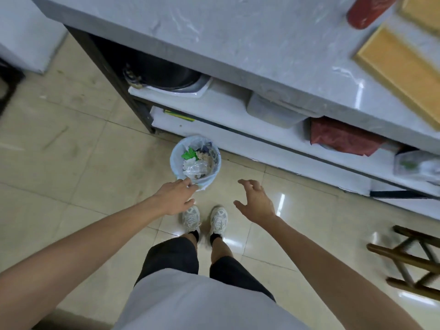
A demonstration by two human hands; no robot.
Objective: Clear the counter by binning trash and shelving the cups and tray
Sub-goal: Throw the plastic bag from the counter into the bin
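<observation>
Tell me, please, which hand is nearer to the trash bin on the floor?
Left. The left hand reaches the trash bin at its near rim; the right hand hovers open off to its right, apart.

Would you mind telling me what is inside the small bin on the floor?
The lined bin holds crumpled clear plastic, a green scrap and brownish paper. Anything beneath that top layer is covered.

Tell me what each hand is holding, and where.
Right hand: nothing, fingers spread. Left hand: fingertips at the bin rim; whether they pinch the liner cannot be told.
</observation>
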